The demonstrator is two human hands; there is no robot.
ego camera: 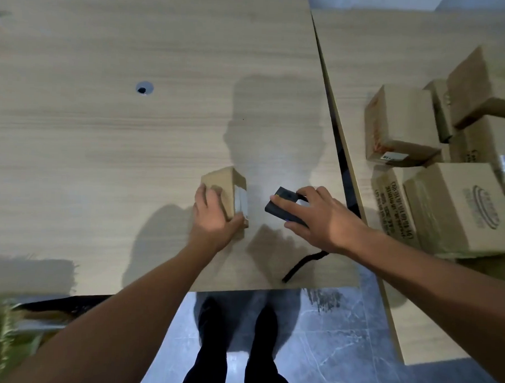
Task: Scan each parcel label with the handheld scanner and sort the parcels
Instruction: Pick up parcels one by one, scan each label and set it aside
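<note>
Basically it all turns on one gap: the small brown cardboard parcel [218, 182] sits on the pale wood-grain bench [103, 132] near its front edge, w/ the black handheld scanner [284, 205] just to its right and a strip of bare bench btwn them.

The left hand [214, 218] grips the parcel from the near side, fingers wrapped over its top and left face, thumb at the near right corner. The parcel's white label [241, 204] is on the right-hand face, i.e. turned toward the scanner, not up at the camera.

The right hand [325, 220] holds the scanner, fingers curled over its top and thumb along the near edge. The scanner's long axis runs approx near-to-far, slightly angled, so its flank rather than an end looks to be nearest the label. Which end has the scan window I can't tell, nor whether it's resting on the bench or just above it. Its black cable [300, 265] trails back to the front edge.

Judgement: the scan is the step in hand. The right hand is the one to move, prob. a short turn to aim at the label, or the left tilts the parcel.

More brown cardboard boxes [453, 206] are piled on a second bench [352, 65] well to the right, nearer the right hand.
</note>
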